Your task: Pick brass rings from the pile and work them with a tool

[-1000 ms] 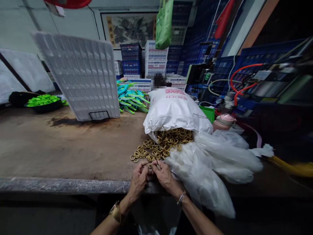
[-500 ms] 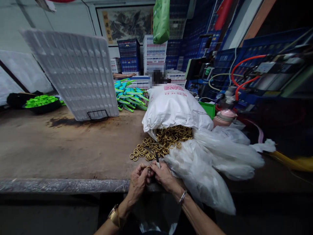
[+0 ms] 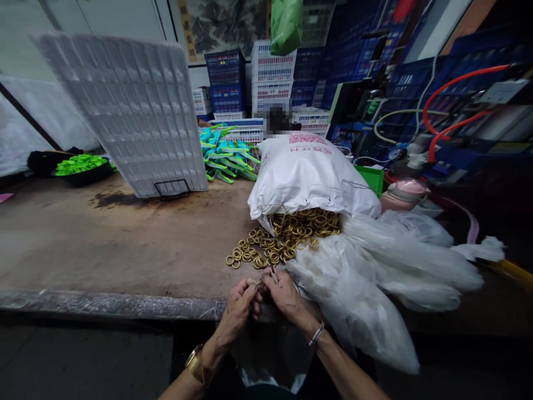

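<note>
My left hand [image 3: 240, 303] is closed at the table's front edge, its thumb and fingertips pinching a small brass-coloured ring [image 3: 260, 284] that is largely covered by the fingers. Right beside it, my right hand [image 3: 287, 300] is closed around a small knife [image 3: 273, 273] with a pale handle, its dark narrow tip pointing up and away. The fingertips of both hands meet around the ring. Just beyond them, loose brass-coloured rings [image 3: 250, 254] spill from the mouth of a white woven sack [image 3: 316, 178] lying on the table.
Crumpled clear plastic [image 3: 358, 294] hangs over the front edge at right. A tall white ribbed panel [image 3: 125, 111] stands at left, near a black bowl of green pieces [image 3: 83, 173]. Blue-green parts [image 3: 227, 155] lie behind; a pink-lidded jar [image 3: 402, 194] stands right. Somebody's blurred head shows behind the sack.
The view has tilted down and shifted slightly left. Both hands stay together at the table edge, with the knife leaning more to the left. The other person's forearm at the back has gone from sight.
</note>
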`<state>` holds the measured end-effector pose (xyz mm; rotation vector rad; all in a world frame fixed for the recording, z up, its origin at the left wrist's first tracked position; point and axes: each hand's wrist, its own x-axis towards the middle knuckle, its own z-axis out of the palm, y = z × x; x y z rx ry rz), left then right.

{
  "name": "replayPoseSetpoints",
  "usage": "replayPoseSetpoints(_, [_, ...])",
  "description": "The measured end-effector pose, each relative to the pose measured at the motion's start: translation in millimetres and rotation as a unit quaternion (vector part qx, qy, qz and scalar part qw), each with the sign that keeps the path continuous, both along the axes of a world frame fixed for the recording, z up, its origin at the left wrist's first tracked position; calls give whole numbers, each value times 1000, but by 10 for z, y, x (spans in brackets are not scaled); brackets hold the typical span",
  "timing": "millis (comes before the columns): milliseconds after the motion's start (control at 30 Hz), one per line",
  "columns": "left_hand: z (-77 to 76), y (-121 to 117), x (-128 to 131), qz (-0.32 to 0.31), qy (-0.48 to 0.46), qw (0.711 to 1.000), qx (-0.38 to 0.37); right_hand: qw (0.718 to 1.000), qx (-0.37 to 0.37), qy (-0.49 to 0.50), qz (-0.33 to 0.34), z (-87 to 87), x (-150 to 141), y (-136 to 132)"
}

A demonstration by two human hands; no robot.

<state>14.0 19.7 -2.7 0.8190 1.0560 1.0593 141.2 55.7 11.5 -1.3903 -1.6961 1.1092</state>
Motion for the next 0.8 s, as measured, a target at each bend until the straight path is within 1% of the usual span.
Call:
replayPoseSetpoints(67, [-15, -8, -1, 9, -11, 1000, 6, 994, 49, -96, -5, -47, 39, -8])
replayPoseSetpoints(100, [-24, -12, -2, 14, -14, 1000, 11, 986, 73, -150, 6, -67, 58, -20])
replayPoseSetpoints(167, [-38, -17, -5, 19, -15, 999, 24, 964, 109, -237, 46, -93, 89, -56])
replayPoseSetpoints(233, [-45, -22, -8, 16, -11, 999, 29, 946, 126, -289, 79, -97, 104, -98])
replayPoseSetpoints(333, [-47, -27, -9, 5, 1, 1000, 25, 931, 148, -321, 95, -90, 100, -137])
replayPoseSetpoints(433, [-49, -28, -6, 5, 8, 1000, 24, 924, 157, -334, 101, -103, 90, -136])
replayPoseSetpoints(600, [-39, -30, 8, 10, 17, 999, 29, 921, 144, -346, 106, -125, 81, -112])
replayPoseSetpoints(800, [-6, -48, 19, 16, 29, 999, 36, 910, 134, -371, 128, -60, 79, -94])
